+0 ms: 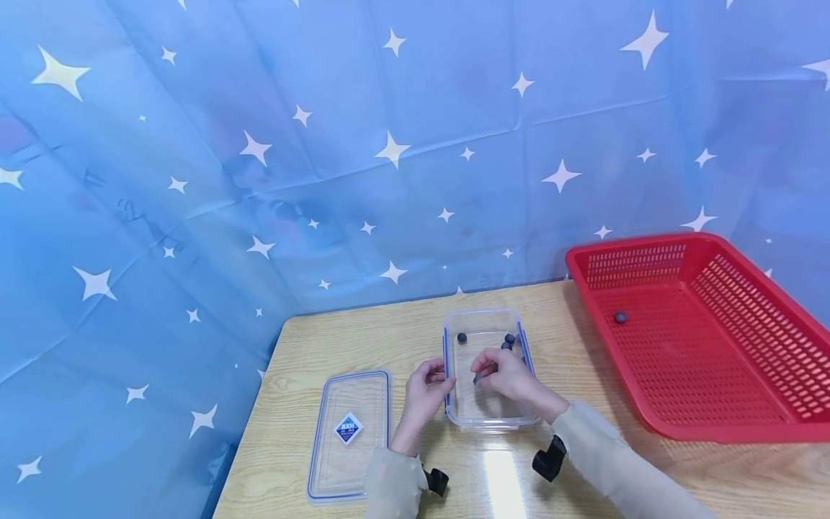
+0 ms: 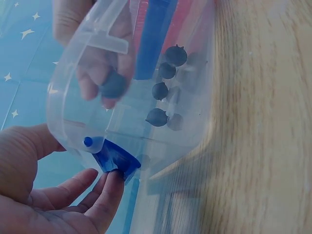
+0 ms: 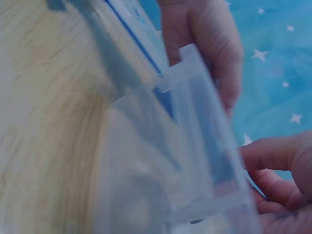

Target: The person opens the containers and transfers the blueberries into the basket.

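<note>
A clear rectangular container point(image 1: 483, 421) with blue side latches stands on the table. My left hand point(image 1: 426, 393) grips its left side, thumb at the rim and fingertips against the blue latch point(image 2: 117, 161). Over the inside of the container, my right hand point(image 1: 509, 375) pinches a blueberry point(image 2: 113, 84) between thumb and fingers. One blueberry point(image 1: 462, 337) lies near the back left corner of the container. More blueberries point(image 1: 509, 338) sit along its right side, partly hidden in the head view by the right hand; in the left wrist view several blueberries point(image 2: 159, 91) show through the wall.
A clear lid point(image 1: 353, 461) with a blue seal lies flat to the left of the container. To the right, a large red basket point(image 1: 746, 432) holds one blueberry point(image 1: 620, 317). A blue star-patterned cloth point(image 1: 415, 180) hangs behind the table.
</note>
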`<state>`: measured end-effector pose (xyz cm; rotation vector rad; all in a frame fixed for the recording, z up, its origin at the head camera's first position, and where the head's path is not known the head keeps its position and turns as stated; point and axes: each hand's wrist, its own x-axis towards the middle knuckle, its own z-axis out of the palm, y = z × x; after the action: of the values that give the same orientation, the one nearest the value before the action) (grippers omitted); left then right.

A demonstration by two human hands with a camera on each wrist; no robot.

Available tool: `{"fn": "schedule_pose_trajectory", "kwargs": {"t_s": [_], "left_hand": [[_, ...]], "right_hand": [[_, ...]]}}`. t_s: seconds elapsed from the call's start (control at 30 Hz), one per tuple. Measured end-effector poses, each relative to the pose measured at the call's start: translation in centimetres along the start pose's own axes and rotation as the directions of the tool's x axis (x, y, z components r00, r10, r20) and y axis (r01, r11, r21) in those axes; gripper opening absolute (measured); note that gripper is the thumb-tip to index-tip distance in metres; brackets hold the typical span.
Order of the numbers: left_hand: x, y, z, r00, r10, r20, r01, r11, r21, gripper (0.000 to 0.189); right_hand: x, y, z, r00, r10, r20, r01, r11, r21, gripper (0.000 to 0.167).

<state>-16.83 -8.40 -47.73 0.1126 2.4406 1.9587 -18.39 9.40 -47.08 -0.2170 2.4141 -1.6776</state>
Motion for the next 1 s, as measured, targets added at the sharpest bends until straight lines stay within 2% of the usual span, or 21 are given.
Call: {"fn": "schedule_pose_trajectory", "kwargs": {"t_s": [0.13,0.37,0.57,0.73,1.0], "left_hand": [[0.8,-2.2,0.3,1.0,-0.011,-0.014,0.011,1.0,0.016,0.036],[1.0,-2.3,0.3,1.0,0.006,-0.015,-0.005,0.999,0.034,0.036],[1.1,-2.3,0.2,1.0,-0.011,-0.017,0.012,0.999,0.029,0.037],[1.0,-2.3,0.2,1.0,-0.014,-0.013,0.014,1.0,0.014,0.037],[0.9,-2.3,0.1,1.0,-0.022,-0.015,0.023,0.999,0.022,0.037]], "right_hand": [[0.0,-0.8,-0.7,0.999,-0.044,-0.007,0.044,0.999,0.001,0.023],[-0.4,-2.6,-2.2,0.998,-0.059,-0.037,0.059,0.998,-0.016,0.018],[-0.6,-3.9,-3.8,0.994,-0.086,-0.071,0.087,0.996,0.001,0.02],[-0.8,-4.5,-5.1,0.986,-0.123,-0.11,0.127,0.992,0.028,0.022],[-1.5,-5.3,-7.2,0.976,-0.137,-0.17,0.151,0.986,0.074,0.025]]}}
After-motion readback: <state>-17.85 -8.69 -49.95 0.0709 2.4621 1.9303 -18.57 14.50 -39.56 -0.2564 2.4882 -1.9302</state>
